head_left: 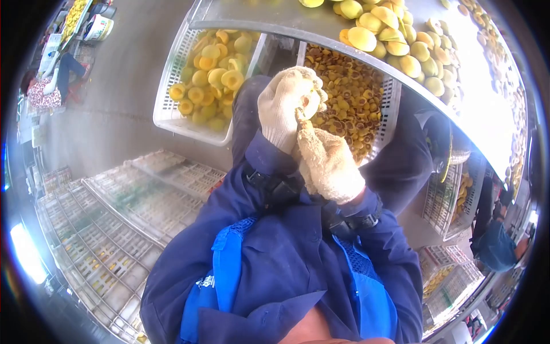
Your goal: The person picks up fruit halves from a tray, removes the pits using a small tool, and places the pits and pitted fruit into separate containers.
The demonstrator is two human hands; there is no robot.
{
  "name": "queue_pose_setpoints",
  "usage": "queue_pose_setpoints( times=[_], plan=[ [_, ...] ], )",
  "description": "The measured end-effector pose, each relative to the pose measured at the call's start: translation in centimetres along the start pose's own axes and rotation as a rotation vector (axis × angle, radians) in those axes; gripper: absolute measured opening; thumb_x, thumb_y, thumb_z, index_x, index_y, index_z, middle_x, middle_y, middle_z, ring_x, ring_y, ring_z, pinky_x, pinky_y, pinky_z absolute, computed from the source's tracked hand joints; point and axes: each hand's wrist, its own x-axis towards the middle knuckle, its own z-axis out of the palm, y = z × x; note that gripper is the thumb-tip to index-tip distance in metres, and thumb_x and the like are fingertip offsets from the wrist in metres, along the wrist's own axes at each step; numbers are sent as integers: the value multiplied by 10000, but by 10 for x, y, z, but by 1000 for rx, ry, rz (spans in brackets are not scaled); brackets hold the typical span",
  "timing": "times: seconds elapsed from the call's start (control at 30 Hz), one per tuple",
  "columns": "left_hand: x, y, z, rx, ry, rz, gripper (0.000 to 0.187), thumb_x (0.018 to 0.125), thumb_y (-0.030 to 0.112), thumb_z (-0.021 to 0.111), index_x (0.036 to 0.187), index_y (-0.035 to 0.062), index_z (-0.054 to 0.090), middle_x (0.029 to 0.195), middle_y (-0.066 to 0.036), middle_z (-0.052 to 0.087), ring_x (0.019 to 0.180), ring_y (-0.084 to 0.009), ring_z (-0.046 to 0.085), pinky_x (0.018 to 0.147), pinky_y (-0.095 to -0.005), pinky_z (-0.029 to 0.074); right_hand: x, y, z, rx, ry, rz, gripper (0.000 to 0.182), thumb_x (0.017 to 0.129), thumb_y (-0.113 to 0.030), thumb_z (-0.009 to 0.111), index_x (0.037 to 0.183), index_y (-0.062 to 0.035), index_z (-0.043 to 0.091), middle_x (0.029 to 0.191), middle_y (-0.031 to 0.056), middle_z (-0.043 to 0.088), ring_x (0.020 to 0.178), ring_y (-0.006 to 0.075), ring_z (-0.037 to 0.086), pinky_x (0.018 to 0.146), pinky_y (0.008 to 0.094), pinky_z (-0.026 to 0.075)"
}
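My left hand [281, 106], in a pale knitted work glove, curls round a small yellow peach half [311, 104] that its fingers partly cover. Close below it is my right hand [331, 165], gloved too, with a stained index finger pointing up at the fruit. Its other fingers are folded in, and I cannot tell what they hold. Both hands are above my lap, over the near edge of a white crate [391, 109] full of brownish-yellow pit pieces [349, 94].
A metal table [258, 14] spans the front, with a heap of yellow peaches [395, 40] at right. Hollowed peach halves [212, 74] fill a white crate [163, 109] left of my knee. Crates [109, 223] lie low at left; others [444, 200] stand right. A person [48, 89] sits far left.
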Motion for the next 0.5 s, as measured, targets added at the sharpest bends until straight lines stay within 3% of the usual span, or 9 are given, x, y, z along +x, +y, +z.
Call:
queue_pose_setpoints(
  times=[0.13,0.17,0.23,0.37,0.5],
  plan=[
    [2,-4,4,-328,10,-167,244,995,118,617,1129,-72,692,999,-173,732,826,-244,723,764,-360,610,-7,-21,-2,88,156,-102,341,1136,-365,581,1110,-40,683,626,-23,574,455,88,513,435,276,391],
    [-3,-2,5,-240,8,-116,247,996,118,615,1129,-73,696,1008,-173,734,834,-241,724,769,-356,610,0,-9,-11,9,142,-260,347,1136,-365,589,1102,-33,683,624,-15,576,448,92,511,431,276,385],
    [-7,3,14,-70,-19,-5,254,997,118,610,1130,-77,704,1026,-174,740,849,-235,726,780,-347,609,1,-19,-16,87,140,-58,309,1126,-334,616,1103,-34,687,637,-12,593,457,96,530,432,280,393],
    [-9,-4,7,74,-74,88,247,1043,148,607,1133,-45,731,1033,-119,750,873,-168,704,788,-305,575,0,-11,-21,125,76,-97,313,1122,-337,621,1090,-34,693,631,-7,597,465,100,546,432,288,401],
    [-14,-6,17,192,-1,235,239,1070,148,596,1130,-35,738,1019,-100,753,878,-139,689,792,-285,558,-3,-8,-12,92,96,-85,338,1129,-345,602,1060,-30,704,625,2,605,464,106,549,436,292,405]
  ],
)
